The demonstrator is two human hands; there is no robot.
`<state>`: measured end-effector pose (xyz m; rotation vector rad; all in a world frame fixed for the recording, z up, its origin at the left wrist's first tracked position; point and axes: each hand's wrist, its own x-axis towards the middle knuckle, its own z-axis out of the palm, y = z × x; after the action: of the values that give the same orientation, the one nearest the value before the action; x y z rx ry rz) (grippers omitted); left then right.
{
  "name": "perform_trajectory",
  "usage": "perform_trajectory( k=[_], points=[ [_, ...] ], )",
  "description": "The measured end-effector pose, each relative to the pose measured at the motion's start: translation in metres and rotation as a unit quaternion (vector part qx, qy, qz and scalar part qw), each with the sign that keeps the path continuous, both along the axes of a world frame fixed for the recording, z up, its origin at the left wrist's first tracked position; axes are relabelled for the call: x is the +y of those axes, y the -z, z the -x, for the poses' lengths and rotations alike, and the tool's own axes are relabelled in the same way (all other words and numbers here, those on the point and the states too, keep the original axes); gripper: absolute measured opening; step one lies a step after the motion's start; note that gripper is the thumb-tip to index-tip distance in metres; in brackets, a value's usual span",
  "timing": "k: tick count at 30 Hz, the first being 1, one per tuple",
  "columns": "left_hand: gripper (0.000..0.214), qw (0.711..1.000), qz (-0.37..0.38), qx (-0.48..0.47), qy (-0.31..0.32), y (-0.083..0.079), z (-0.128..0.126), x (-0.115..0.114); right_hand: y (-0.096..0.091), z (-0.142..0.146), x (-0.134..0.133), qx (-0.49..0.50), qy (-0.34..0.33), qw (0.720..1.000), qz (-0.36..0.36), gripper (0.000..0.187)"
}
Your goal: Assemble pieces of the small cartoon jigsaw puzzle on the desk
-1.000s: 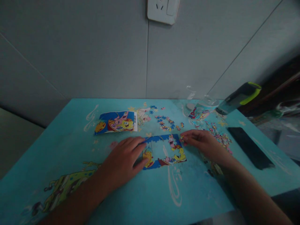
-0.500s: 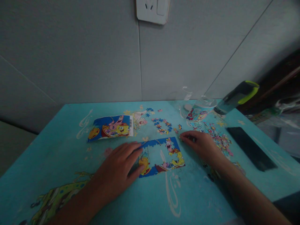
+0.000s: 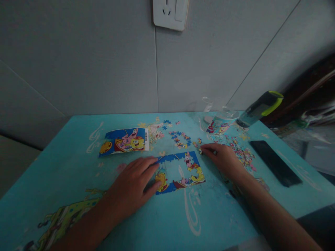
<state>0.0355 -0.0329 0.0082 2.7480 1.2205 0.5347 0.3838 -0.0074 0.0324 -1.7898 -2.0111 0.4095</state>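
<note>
A partly assembled cartoon jigsaw puzzle [image 3: 180, 171] lies on the turquoise table [image 3: 167, 216]. My left hand [image 3: 132, 186] rests flat beside its left edge, fingers spread and touching the puzzle's left side. My right hand [image 3: 222, 157] sits at the puzzle's upper right corner, with thumb and fingers pinched on a small puzzle piece [image 3: 200, 151]. Loose puzzle pieces [image 3: 180, 136] lie scattered just beyond the puzzle, and a denser pile of loose pieces [image 3: 242, 151] lies right of my right hand.
A printed reference picture [image 3: 124, 141] lies at the back left. A clear plastic container [image 3: 218, 120], a tilted bottle with a green cap [image 3: 259, 108] and a black phone [image 3: 274, 163] sit at the right. A wall with a socket [image 3: 170, 12] rises behind the table.
My right hand has slid slightly up and left along the puzzle's top right corner. The view has shifted a little. My left hand stays flat in place.
</note>
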Motion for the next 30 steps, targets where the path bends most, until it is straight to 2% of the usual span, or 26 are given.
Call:
perform_trajectory(
  k=[18, 26, 30],
  points=[
    [0.039, 1.000, 0.010, 0.005, -0.010, -0.001, 0.000, 0.000, -0.002, 0.000, -0.002, 0.032, -0.007, 0.999, -0.011, 0.024],
    [0.038, 1.000, 0.009, 0.016, -0.008, -0.004, -0.001, 0.000, -0.008, 0.009, -0.005, 0.135, -0.037, 0.988, 0.062, 0.026],
    [0.039, 1.000, 0.016, 0.014, -0.013, -0.005, -0.001, 0.000, -0.013, 0.012, -0.010, 0.157, -0.054, 0.981, 0.105, 0.023]
  ],
)
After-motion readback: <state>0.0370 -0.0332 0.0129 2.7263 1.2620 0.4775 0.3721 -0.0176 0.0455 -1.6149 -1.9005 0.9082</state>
